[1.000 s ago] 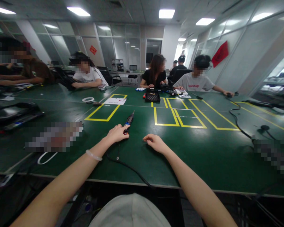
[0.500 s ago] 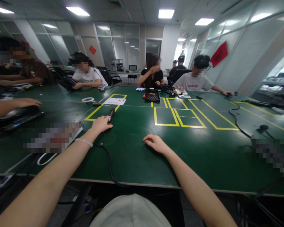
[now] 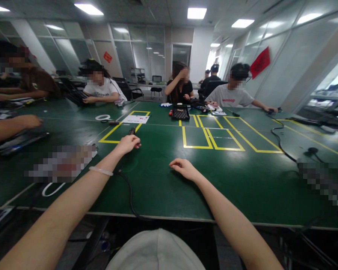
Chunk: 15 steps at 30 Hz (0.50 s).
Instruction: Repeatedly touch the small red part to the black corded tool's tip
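My left hand [image 3: 128, 144] is stretched out over the green table [image 3: 163, 180] and is closed round a dark pen-like corded tool [image 3: 132, 131], whose tip pokes out beyond my fingers near a yellow taped rectangle [image 3: 121, 131]. The tool's black cord [image 3: 129, 195] runs back under my forearm to the table's near edge. A pale bangle [image 3: 100, 171] sits on my left wrist. My right hand [image 3: 183, 167] rests on the table to the right, fingers loosely curled and slightly apart, holding nothing.
More yellow taped boxes [image 3: 214, 137] lie in the middle. A black tray [image 3: 180, 113], a white sheet [image 3: 135, 119] and a white ring [image 3: 102, 117] sit farther off. Cables [image 3: 281, 146] run at right. Several people sit round the table; another person's hand [image 3: 28, 121] rests at left.
My left hand has carried the tool away from me and to the left, from the table's middle to the yellow rectangle. My right hand has stayed put. A hand has come in at left.
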Motion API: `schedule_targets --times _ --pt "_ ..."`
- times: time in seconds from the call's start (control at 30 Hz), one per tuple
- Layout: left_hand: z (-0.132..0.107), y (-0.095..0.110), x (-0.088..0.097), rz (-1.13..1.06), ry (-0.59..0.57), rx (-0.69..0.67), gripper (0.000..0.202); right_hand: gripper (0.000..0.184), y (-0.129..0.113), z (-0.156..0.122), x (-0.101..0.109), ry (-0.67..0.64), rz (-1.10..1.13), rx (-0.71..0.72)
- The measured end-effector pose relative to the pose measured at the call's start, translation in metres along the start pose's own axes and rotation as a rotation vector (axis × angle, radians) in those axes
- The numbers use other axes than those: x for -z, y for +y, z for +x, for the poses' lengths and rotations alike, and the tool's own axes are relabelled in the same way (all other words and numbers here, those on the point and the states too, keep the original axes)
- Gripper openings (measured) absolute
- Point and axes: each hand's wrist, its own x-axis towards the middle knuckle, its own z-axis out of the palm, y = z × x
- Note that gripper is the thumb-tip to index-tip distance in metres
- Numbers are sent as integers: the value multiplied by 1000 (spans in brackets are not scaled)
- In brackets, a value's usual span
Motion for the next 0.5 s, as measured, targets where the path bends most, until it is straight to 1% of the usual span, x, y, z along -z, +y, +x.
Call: schedule_targets --times 0.07,0.1,0.17,0.2,0.27,0.33,0.43,0.5 --pt "-18 19 -23 -433 -196 -48 45 18 3 2 -1 -26 130 -68" --pt "-28 28 -36 -564 -284 -56 47 18 5 2 -2 -29 207 -105" --pt "-48 42 -60 -692 -439 -64 49 18 6 3 -3 -30 340 -160" --pt "-56 47 -71 -716 -477 -77 50 18 6 3 -3 -24 393 -185" --pt "-68 52 -87 -713 -491 -122 50 18 5 3 -4 -9 469 -231" --pt "-75 54 -96 -680 -469 -170 46 20 3 3 -5 -1 517 -269" --pt "-79 53 -102 -618 -455 -228 38 23 -1 3 -6 -9 571 -306" --pt "-81 52 -103 -555 -418 -276 35 25 -3 3 -7 -15 594 -331"
